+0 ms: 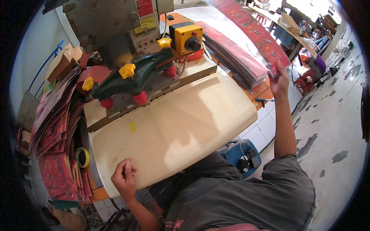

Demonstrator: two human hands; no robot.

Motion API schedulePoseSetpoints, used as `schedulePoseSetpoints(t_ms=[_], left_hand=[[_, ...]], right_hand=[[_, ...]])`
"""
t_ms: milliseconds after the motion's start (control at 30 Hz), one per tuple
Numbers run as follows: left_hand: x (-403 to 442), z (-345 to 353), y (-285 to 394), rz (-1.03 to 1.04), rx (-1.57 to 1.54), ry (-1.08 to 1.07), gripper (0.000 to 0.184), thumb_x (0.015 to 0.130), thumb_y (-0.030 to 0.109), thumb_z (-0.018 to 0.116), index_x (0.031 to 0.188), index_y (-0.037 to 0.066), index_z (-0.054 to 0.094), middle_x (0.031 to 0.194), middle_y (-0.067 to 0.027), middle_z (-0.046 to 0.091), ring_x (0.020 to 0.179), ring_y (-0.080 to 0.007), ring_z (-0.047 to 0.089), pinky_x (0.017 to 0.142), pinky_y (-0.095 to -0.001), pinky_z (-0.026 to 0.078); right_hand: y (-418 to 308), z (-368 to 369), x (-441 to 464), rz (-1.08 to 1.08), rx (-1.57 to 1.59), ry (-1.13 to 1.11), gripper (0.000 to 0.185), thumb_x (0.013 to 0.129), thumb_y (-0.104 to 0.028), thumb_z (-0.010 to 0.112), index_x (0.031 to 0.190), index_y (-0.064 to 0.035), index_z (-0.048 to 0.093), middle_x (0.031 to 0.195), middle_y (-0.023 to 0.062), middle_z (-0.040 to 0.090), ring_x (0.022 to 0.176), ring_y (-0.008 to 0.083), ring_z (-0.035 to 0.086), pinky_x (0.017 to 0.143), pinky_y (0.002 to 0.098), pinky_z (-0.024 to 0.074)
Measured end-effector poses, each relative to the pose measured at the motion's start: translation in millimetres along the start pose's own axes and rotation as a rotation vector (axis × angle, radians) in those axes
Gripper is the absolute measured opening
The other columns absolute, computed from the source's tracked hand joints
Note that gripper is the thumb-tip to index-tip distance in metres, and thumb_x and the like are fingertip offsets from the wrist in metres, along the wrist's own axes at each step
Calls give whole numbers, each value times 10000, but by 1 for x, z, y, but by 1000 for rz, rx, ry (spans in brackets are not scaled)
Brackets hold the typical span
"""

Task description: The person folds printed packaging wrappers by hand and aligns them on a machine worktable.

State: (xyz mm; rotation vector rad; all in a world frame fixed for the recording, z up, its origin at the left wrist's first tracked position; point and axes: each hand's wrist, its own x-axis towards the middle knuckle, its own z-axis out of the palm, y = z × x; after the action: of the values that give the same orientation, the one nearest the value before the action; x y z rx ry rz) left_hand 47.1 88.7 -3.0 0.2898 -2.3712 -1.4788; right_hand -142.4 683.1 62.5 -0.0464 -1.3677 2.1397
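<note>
My right hand (280,81) is closed on the near end of a long red printed strip (256,36), raised over the right side of a stack of similar red sheets (235,52). The strip's far end runs out at the top. My left hand (125,178) is at the front left of the cream work surface (165,131), fingers curled together; whether anything small is between them is hidden. Behind that surface stands a press machine with a dark green bracket (146,73), yellow knobs (127,71) and red feet (141,97).
Piled red printed pieces (58,173) and a yellow tape roll (82,157) lie at the left. A yellow control box (187,37) sits on the machine. A blue bin (252,156) with black adapters is below the surface's right edge. A pen (265,100) lies near the stack.
</note>
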Motion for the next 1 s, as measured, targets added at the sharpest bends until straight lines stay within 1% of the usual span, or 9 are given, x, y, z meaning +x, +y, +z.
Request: schedulePoseSetpoints(t_ms=[100,267,367,633,733,867,933,967,1000], left_hand=[[0,-1,-5,11,13,-27,230,1026,213,611,1103,23,714,720,-19,651,635,-72,572,585,-233,458],[2,-2,-2,-5,-33,-59,214,1009,161,611,1100,-5,710,744,-34,653,663,-83,584,599,-233,459],[2,-4,-3,-7,-68,-99,211,1001,118,600,1116,-28,702,760,-42,646,698,-93,600,620,-234,465],[1,-7,8,-34,-50,-142,239,992,125,615,1160,-28,692,791,-38,634,743,-114,628,665,-253,485],[3,-8,15,-41,-87,-143,243,990,114,614,1170,-32,689,805,-43,638,753,-122,640,672,-260,491],[2,-1,25,-13,10,-160,232,994,97,610,1161,-44,687,831,-58,659,751,-131,654,684,-260,508],[0,2,27,23,-12,-135,230,998,95,607,1154,-55,684,841,-65,667,749,-133,657,687,-262,514],[-2,4,28,25,-152,-172,229,1000,95,607,1142,-69,682,847,-75,674,750,-135,659,687,-265,519],[-4,4,30,26,-286,-206,230,1002,95,607,1129,-83,679,852,-85,681,750,-138,662,688,-268,524]], right_hand=[[-11,-24,-12,-32,214,241,211,1001,-237,644,1160,-98,635,925,30,675,808,192,651,656,302,484],[-25,-63,-46,-89,388,241,179,1016,-280,618,1044,-104,623,799,27,592,659,156,502,572,285,385],[-33,-62,-70,-97,477,324,220,1030,-245,575,880,-84,568,670,-9,372,597,125,361,528,247,331],[-12,-148,-86,-47,546,80,181,1020,-243,594,890,-117,603,676,-11,426,589,121,406,492,263,311],[-8,-158,-87,-28,512,10,141,1014,-250,603,963,-123,638,815,7,601,598,120,466,499,265,326],[-5,-162,-87,98,571,-300,326,1016,-266,590,1278,-76,633,1300,112,661,1100,220,642,915,383,512],[-18,-96,-102,69,432,208,335,1041,-260,558,1294,-56,638,1240,108,702,1090,206,658,956,371,511],[-5,-137,-90,122,536,-257,436,1039,-261,541,1401,-19,560,1483,146,544,1368,258,510,1188,437,345],[-3,-150,-85,150,545,-268,436,1039,-261,541,1401,-19,560,1483,146,544,1368,258,510,1188,437,345]])
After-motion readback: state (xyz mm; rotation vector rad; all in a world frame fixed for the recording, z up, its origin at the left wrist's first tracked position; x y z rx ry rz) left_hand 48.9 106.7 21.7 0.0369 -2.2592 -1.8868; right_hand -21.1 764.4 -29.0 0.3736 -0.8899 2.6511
